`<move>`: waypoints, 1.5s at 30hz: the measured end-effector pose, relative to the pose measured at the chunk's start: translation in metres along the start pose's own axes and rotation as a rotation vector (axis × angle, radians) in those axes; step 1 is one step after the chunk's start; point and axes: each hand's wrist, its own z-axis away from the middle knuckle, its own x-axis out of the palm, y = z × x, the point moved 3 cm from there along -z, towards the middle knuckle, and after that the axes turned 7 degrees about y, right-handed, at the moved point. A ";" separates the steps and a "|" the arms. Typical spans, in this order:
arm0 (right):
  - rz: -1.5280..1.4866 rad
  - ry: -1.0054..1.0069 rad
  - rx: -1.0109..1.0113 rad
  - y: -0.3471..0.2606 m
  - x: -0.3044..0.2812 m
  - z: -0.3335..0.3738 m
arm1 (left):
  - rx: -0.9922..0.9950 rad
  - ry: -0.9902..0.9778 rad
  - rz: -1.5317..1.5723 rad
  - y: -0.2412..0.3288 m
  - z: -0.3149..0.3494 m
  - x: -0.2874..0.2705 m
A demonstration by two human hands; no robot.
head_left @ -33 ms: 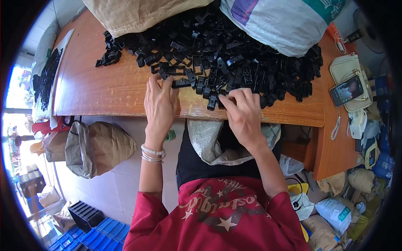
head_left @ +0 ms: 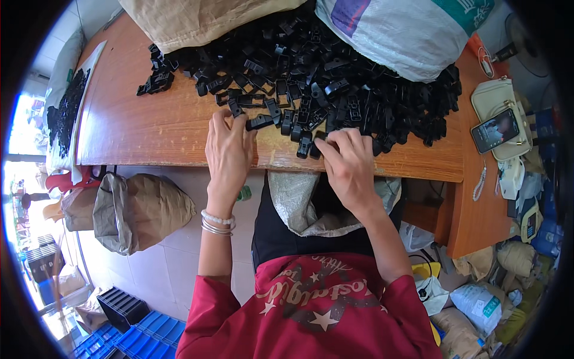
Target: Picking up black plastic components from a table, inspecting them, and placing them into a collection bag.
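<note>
A large heap of small black plastic parts (head_left: 257, 66) spreads over the wooden table (head_left: 143, 131). At the heap's near edge, my left hand (head_left: 229, 146) has curled fingers, with the tips either side of a black plastic part (head_left: 235, 107). To the right, my right hand (head_left: 348, 157) is closed, its thumb and fingers pinching a black plastic part (head_left: 315, 149) near the table's front edge. Another upright black part (head_left: 304, 145) stands just left of that pinch. My fingers partly cover the pieces they touch.
A brown sack (head_left: 197, 24) and a white woven sack (head_left: 394, 42) rest behind the heap. An open woven bag (head_left: 293, 206) hangs over my lap below the table edge. At the right lie a phone (head_left: 495, 131) and a cream handbag (head_left: 520, 113).
My right hand has shifted very slightly, and more of the black part at its fingertips shows. The black part at my left fingertips has tilted a little.
</note>
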 end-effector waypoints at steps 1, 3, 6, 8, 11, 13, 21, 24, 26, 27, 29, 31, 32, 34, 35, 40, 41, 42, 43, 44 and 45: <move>-0.019 0.014 -0.032 -0.001 -0.001 0.004 | -0.004 0.000 -0.001 0.001 0.002 -0.002; -0.025 0.013 -0.037 -0.002 -0.002 0.007 | 0.094 0.073 -0.053 0.007 0.002 -0.009; -0.080 0.043 -0.072 -0.005 -0.006 0.006 | 0.018 -0.017 0.112 0.015 -0.005 -0.006; -0.129 0.029 -0.099 -0.003 -0.004 0.006 | 0.001 0.048 0.143 0.014 -0.008 -0.001; -0.141 -0.015 -0.100 -0.001 -0.002 0.016 | -0.229 -0.165 0.306 0.011 -0.003 -0.001; -0.168 -0.007 -0.082 -0.001 -0.002 0.021 | -0.231 -0.179 0.305 0.008 0.003 -0.001; -0.663 0.140 0.429 -0.017 -0.021 0.021 | -0.522 -0.374 1.233 0.050 0.044 -0.009; -0.708 0.150 0.450 -0.020 -0.026 0.020 | -0.486 -0.379 1.319 0.062 0.050 -0.009; -0.663 0.194 0.282 -0.018 -0.030 0.017 | -0.469 -0.371 1.285 0.066 0.049 -0.010; -0.662 0.193 0.281 -0.018 -0.031 0.017 | -0.452 -0.361 1.249 0.067 0.047 -0.012; -0.625 0.163 0.225 -0.020 -0.031 0.018 | -0.473 -0.418 1.231 0.068 0.047 -0.015; -0.569 0.152 0.144 -0.021 -0.033 0.016 | -0.496 -0.473 1.211 0.066 0.048 -0.016; -0.513 0.142 0.063 -0.023 -0.035 0.016 | -0.490 -0.469 1.201 0.065 0.048 -0.017; -0.677 0.123 0.225 -0.023 -0.034 0.017 | -0.402 -0.406 1.159 0.067 0.048 -0.019; -0.813 0.125 0.422 -0.024 -0.032 0.019 | -0.320 -0.346 1.127 0.071 0.048 -0.022; -0.852 0.035 0.600 -0.022 -0.026 0.028 | -0.204 -0.213 0.957 0.079 0.056 -0.024; -0.828 0.033 0.574 -0.020 -0.026 0.029 | -0.204 -0.213 0.961 0.081 0.057 -0.021; -0.803 0.031 0.548 -0.017 -0.026 0.030 | -0.218 -0.188 0.989 0.082 0.057 -0.019; -0.803 0.029 0.545 -0.013 -0.028 0.029 | -0.233 -0.159 1.014 0.081 0.056 -0.018; -0.787 -0.031 0.467 -0.010 -0.032 0.026 | -0.235 -0.156 1.014 0.076 0.054 -0.014; -0.771 -0.091 0.388 -0.006 -0.037 0.023 | -0.217 -0.189 1.040 0.066 0.051 -0.008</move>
